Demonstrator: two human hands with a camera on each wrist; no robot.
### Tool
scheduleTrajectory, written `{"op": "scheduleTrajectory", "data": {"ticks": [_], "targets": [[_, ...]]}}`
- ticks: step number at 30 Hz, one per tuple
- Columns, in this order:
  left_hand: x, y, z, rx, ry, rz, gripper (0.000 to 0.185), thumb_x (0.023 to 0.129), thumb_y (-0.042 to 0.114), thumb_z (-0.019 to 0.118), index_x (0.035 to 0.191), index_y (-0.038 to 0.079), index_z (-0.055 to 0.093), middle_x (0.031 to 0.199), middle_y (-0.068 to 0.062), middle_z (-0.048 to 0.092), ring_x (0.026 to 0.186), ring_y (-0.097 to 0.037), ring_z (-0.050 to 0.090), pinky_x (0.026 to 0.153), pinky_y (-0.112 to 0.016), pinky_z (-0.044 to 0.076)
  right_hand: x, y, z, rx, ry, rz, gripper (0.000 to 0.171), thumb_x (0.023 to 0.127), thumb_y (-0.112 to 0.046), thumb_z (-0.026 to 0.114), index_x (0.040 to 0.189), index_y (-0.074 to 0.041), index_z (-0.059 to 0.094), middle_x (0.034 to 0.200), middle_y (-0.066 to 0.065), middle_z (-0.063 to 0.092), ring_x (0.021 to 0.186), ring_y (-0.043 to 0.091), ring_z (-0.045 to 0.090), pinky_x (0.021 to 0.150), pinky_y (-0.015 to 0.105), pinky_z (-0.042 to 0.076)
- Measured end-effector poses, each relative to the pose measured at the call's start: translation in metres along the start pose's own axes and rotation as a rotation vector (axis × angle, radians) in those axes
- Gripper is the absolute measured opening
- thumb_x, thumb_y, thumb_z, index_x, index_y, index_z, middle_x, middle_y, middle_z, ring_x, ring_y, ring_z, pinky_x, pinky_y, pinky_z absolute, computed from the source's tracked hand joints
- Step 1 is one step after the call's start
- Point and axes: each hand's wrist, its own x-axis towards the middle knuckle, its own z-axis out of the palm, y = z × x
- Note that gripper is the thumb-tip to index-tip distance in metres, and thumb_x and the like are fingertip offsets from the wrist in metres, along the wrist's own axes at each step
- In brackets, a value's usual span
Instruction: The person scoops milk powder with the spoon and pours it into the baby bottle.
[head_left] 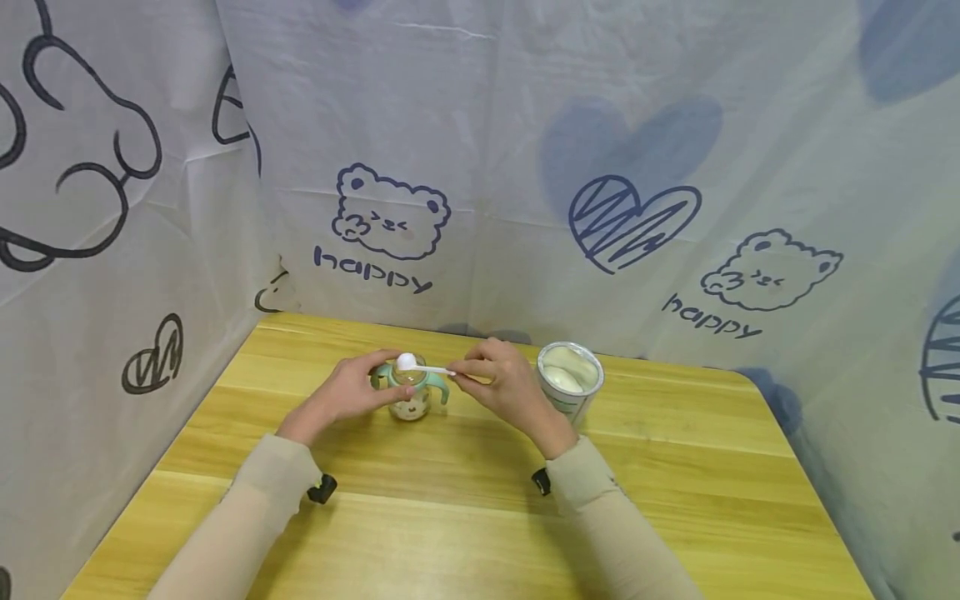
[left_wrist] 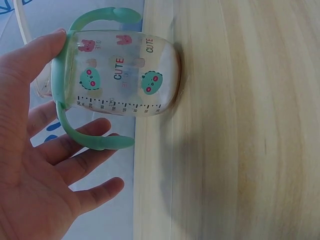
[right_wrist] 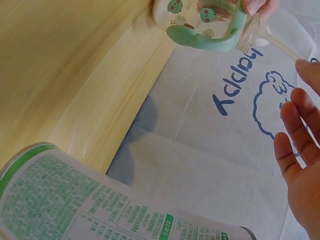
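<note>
A clear baby bottle point(head_left: 409, 409) with a green collar and two green handles stands upright on the table. My left hand point(head_left: 348, 389) grips it at the collar, thumb on the near side and fingers around the far side. In the left wrist view, cartoon prints and a measuring scale mark the bottle point(left_wrist: 117, 75), and pale contents lie at its base. My right hand point(head_left: 510, 387) pinches the thin handle of a white scoop point(head_left: 433, 369). The scoop's bowl, showing white, is right over the bottle's open mouth. Its other fingers are spread in the right wrist view.
An open formula can point(head_left: 573, 407) containing white powder point(head_left: 561, 380) stands just right of my right hand. Its side point(right_wrist: 105, 200) carries green print. The wooden table point(head_left: 420, 533) backs onto a printed cloth point(head_left: 510, 250), with another cloth wall at the left.
</note>
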Motion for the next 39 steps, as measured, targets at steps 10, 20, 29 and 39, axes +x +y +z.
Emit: {"op": "scheduleTrajectory", "data": {"ticks": [10,20,29,39], "targets": [[0.0006,-0.0001,0.0012,0.01,0.005,0.002,0.083,0.087,0.066,0.077,0.153,0.02,0.056,0.144,-0.017,0.065,0.13,-0.038,0.063,0.108,-0.057,0.053,-0.0031,-0.0012,0.0015,0.074,0.013,0.057,0.01,0.088,-0.008,0.086,0.098,-0.01,0.085,0.087,0.004,0.072,0.077,0.017,0.063,0.065,0.028,0.052],[0.0003,0.002,0.0001,0.01,0.003,-0.007,0.083,0.088,0.064,0.077,0.153,0.019,0.055,0.147,-0.019,0.063,0.133,-0.041,0.061,0.111,-0.059,0.05,-0.0026,-0.0009,0.0068,0.132,0.072,0.058,0.006,0.089,-0.007,0.081,0.094,-0.009,0.083,0.098,0.007,0.071,0.089,0.02,0.065,0.075,0.031,0.057],[0.0005,0.0018,0.0011,0.015,0.001,-0.009,0.083,0.087,0.065,0.077,0.153,0.019,0.056,0.146,-0.02,0.064,0.132,-0.041,0.061,0.11,-0.06,0.05,-0.0005,-0.004,0.0063,0.132,-0.007,0.099,0.006,0.086,-0.003,0.077,0.092,-0.007,0.078,0.1,0.006,0.071,0.095,0.021,0.065,0.084,0.033,0.059],[0.0002,0.0005,0.0013,0.011,-0.003,-0.002,0.084,0.088,0.065,0.076,0.154,0.018,0.053,0.147,-0.02,0.063,0.134,-0.041,0.06,0.112,-0.06,0.05,0.0024,-0.0045,0.0081,0.14,0.013,0.094,0.006,0.089,-0.004,0.076,0.094,-0.005,0.079,0.098,0.006,0.072,0.092,0.021,0.065,0.081,0.032,0.057]]}}
